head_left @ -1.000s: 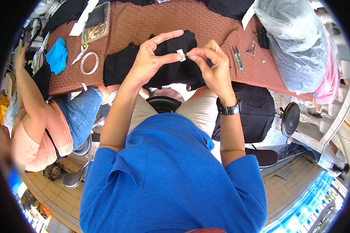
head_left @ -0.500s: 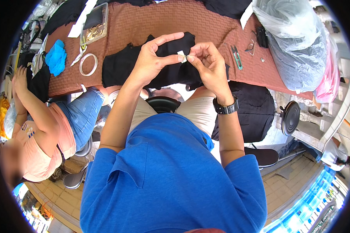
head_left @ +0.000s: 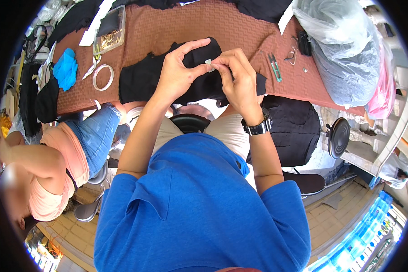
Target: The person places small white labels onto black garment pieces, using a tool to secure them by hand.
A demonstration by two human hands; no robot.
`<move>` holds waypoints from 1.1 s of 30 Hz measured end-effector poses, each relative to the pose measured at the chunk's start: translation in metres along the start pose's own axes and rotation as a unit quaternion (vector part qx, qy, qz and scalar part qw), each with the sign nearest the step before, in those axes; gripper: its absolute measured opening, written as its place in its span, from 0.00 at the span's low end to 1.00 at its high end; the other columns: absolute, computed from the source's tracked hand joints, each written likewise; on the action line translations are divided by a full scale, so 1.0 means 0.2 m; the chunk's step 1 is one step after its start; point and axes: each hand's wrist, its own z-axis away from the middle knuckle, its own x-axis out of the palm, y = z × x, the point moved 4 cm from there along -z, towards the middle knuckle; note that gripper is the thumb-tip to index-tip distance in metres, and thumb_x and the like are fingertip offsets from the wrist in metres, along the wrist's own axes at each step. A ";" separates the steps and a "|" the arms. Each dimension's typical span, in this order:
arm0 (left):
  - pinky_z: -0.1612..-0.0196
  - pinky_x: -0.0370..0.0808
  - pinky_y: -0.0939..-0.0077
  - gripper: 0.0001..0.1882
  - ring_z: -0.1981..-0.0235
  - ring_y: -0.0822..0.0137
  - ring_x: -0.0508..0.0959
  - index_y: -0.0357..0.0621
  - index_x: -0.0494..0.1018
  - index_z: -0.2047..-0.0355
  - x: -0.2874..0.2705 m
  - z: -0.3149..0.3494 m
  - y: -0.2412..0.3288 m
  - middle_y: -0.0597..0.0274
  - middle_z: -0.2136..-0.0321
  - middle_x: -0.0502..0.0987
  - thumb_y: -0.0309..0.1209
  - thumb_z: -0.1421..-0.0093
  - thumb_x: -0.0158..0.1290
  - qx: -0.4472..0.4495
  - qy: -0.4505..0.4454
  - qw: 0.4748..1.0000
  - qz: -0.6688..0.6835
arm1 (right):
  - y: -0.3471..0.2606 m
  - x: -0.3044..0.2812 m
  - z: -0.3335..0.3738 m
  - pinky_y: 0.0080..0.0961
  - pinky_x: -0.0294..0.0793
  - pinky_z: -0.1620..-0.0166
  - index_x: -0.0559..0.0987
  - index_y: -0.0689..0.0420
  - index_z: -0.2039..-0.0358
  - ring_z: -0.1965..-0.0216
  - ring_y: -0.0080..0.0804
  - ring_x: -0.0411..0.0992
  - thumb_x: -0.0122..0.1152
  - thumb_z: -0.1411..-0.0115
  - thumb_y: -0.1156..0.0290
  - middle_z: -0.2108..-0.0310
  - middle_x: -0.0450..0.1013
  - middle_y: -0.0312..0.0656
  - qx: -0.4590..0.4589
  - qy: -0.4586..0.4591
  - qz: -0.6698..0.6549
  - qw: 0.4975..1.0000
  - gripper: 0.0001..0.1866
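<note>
My left hand (head_left: pixel 176 72) is raised over a black garment (head_left: pixel 140 78) spread at the table's near edge. Its thumb presses on a small whitish piece (head_left: pixel 208 62), perhaps a label or a bit of paper, while an upper finger stretches out above. From the other side my right hand (head_left: pixel 239 79) pinches the same piece between thumb and fingertips. The two thumbs almost meet there. What the piece is made of is too small to tell.
A brown cloth covers the table (head_left: pixel 167 22). Left lie a clear box of gold-coloured parts (head_left: pixel 111 40), a white ring (head_left: pixel 103 77) and blue fabric (head_left: pixel 65 69). Right are green thread snips (head_left: pixel 274 68), glasses (head_left: pixel 292 52) and a big plastic bag (head_left: pixel 344 54). A co-worker (head_left: pixel 54 167) sits left.
My right hand has shifted slightly left, its fingers closing further over the whitish piece, which has turned. The co-worker's arms have lowered toward their body.
</note>
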 end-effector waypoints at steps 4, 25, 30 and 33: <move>0.37 0.66 0.72 0.30 0.44 0.68 0.77 0.43 0.77 0.44 -0.01 -0.01 -0.02 0.58 0.47 0.80 0.23 0.50 0.66 -0.022 0.013 1.000 -0.004 | -0.10 -0.07 -0.01 0.25 0.79 0.62 0.71 0.64 0.59 0.67 0.31 0.78 0.54 0.34 0.86 0.64 0.77 0.48 0.000 0.067 -0.098 0.993 0.06; 0.37 0.68 0.74 0.31 0.45 0.71 0.75 0.41 0.75 0.42 -0.03 0.00 -0.02 0.60 0.45 0.78 0.21 0.48 0.68 -0.017 -0.020 0.993 0.113 | 0.00 -0.12 0.06 0.19 0.74 0.66 0.84 0.62 0.63 0.71 0.24 0.73 0.64 0.41 0.83 0.69 0.73 0.39 0.147 0.009 -0.090 0.985 0.06; 0.37 0.68 0.74 0.32 0.44 0.71 0.75 0.39 0.74 0.41 -0.03 0.01 -0.02 0.60 0.44 0.77 0.22 0.49 0.68 -0.015 -0.029 0.990 0.136 | 0.01 -0.07 0.05 0.23 0.71 0.68 0.86 0.58 0.62 0.72 0.27 0.70 0.67 0.42 0.81 0.73 0.69 0.38 0.101 -0.002 -0.016 0.995 0.08; 0.36 0.67 0.74 0.32 0.44 0.71 0.75 0.39 0.74 0.41 -0.04 0.01 -0.02 0.59 0.44 0.77 0.22 0.49 0.68 -0.017 -0.030 0.990 0.137 | 0.01 -0.06 0.05 0.24 0.71 0.68 0.86 0.58 0.62 0.72 0.28 0.70 0.66 0.43 0.82 0.73 0.68 0.38 0.087 -0.004 -0.002 0.996 0.09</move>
